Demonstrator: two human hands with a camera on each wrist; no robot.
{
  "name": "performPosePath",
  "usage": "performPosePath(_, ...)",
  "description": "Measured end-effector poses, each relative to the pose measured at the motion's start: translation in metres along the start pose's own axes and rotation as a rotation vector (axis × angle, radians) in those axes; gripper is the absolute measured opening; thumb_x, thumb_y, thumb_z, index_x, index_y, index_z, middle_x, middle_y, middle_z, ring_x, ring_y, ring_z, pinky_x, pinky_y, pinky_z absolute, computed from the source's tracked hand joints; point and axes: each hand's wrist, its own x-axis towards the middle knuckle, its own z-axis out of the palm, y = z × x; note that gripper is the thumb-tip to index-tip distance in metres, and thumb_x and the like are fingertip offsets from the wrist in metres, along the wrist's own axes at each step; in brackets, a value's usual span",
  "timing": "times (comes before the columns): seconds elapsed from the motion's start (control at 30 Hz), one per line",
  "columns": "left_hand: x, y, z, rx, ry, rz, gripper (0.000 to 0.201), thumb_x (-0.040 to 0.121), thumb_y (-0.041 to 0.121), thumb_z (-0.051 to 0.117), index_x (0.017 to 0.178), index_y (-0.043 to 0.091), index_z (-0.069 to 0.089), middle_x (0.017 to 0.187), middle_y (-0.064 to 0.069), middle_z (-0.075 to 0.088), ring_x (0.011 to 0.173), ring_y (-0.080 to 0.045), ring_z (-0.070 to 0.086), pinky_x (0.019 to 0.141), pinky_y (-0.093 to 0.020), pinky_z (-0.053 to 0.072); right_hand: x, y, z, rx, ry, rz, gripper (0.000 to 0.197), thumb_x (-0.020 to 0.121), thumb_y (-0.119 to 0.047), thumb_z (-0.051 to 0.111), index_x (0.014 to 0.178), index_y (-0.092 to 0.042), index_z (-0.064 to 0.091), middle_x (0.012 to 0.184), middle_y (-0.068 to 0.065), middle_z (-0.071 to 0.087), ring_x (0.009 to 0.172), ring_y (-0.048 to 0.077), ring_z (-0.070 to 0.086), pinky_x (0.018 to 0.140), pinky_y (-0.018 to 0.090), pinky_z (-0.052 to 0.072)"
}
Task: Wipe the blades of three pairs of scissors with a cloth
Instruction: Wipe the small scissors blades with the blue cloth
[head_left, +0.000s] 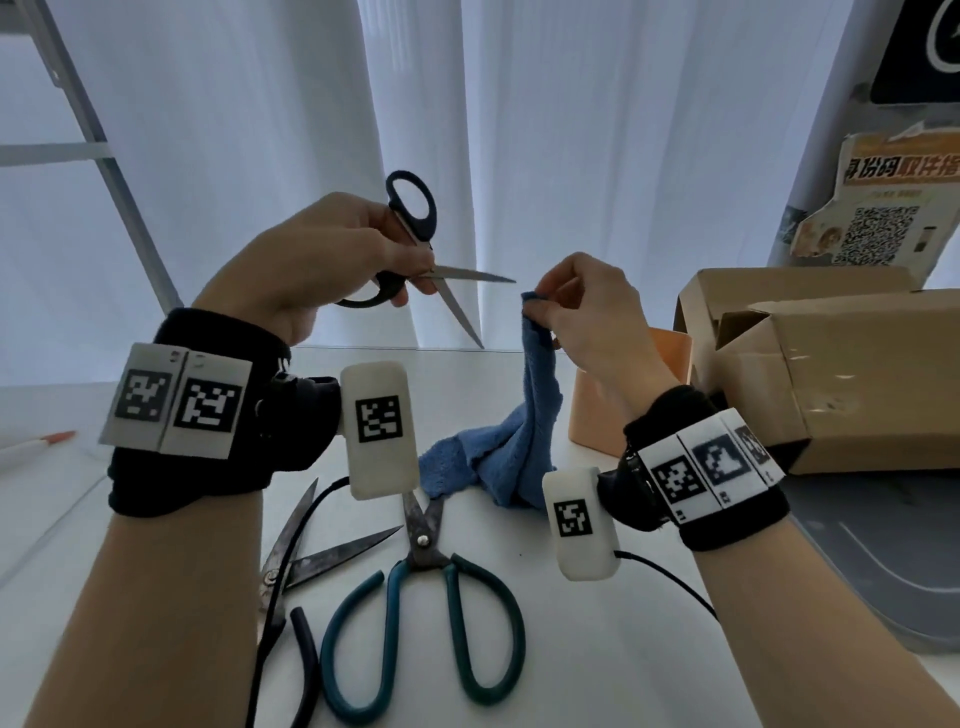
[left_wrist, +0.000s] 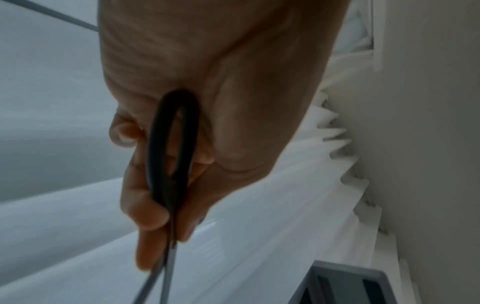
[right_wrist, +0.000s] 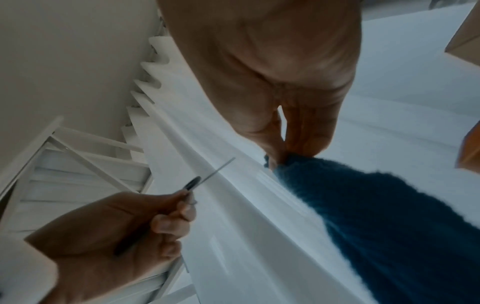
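Teal-handled scissors (head_left: 422, 613) lie nearest on the table (head_left: 597, 649), dark-handled scissors (head_left: 296, 566) beside them. Left hand (head_left: 322, 260) grips black-handled scissors (head_left: 415, 249) at the pivot, raised, blades spread, tips pointing right toward the blue cloth (head_left: 524, 405). Right hand (head_left: 587, 317) pinches the cloth's top corner; gap remains.

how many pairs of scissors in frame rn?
3. Black-handled scissors held open in the left hand; teal-handled scissors on the table near the front; dark-bladed scissors lying open to their left, handles partly hidden by the arm.
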Motion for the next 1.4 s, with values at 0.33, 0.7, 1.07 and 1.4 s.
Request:
performPosePath(0.33, 0.002, -0.001, 0.01, -0.033, -0.135, 0.064, 0.008, 0.093, 0.021, 0.067, 0.089, 0.015, 0.069, 0.088, 0.0, 0.076, 0.066, -0.009, 0.059, 0.076, -0.035, 0.034, -0.008, -0.016, 0.0, 1.069, -0.529, 0.303, 0.034, 0.1, -0.001, 0.048, 0.131, 0.01, 0.054, 0.118, 0.019, 0.064, 0.101, 0.024, 0.068, 0.085, 0.027, 0.059)
performPosePath(0.7, 0.007, -0.01, -0.001, -0.029, -0.015, 0.018, 0.009, 0.094, 0.019, 0.067, 0.089, 0.013, 0.069, 0.076, 0.005, 0.074, 0.059, -0.005, 0.064, 0.083, -0.027, 0.034, -0.005, -0.01, -0.002, 1.236, -0.504, 0.382, 0.029, 0.099, -0.006, 0.049, 0.125, 0.005, 0.058, 0.108, 0.014, 0.069, 0.092, 0.019, 0.07, 0.085, 0.026, 0.059)
performPosePath(1.07, 0.008, -0.006, 0.007, -0.136, 0.012, 0.025, 0.008, 0.098, 0.019, 0.062, 0.093, 0.017, 0.068, 0.073, 0.009, 0.07, 0.064, -0.005, 0.063, 0.074, -0.029, 0.035, -0.009, -0.023, 0.004, 1.129, -0.5, 0.286, 0.04, 0.098, -0.006, 0.056, 0.136, 0.007, 0.052, 0.12, 0.016, 0.066, 0.101, 0.025, 0.068, 0.09, 0.03, 0.058)
performPosePath(1.4, 0.011, -0.014, -0.003, -0.131, 0.158, -0.018, 0.011, 0.099, 0.017, 0.06, 0.091, 0.015, 0.066, 0.082, 0.002, 0.068, 0.057, 0.001, 0.062, 0.057, -0.01, 0.039, -0.004, -0.014, -0.002, 1.041, -0.501, 0.311, 0.022, 0.099, -0.008, 0.054, 0.119, -0.001, 0.059, 0.106, 0.012, 0.068, 0.089, 0.022, 0.07, 0.079, 0.027, 0.059)
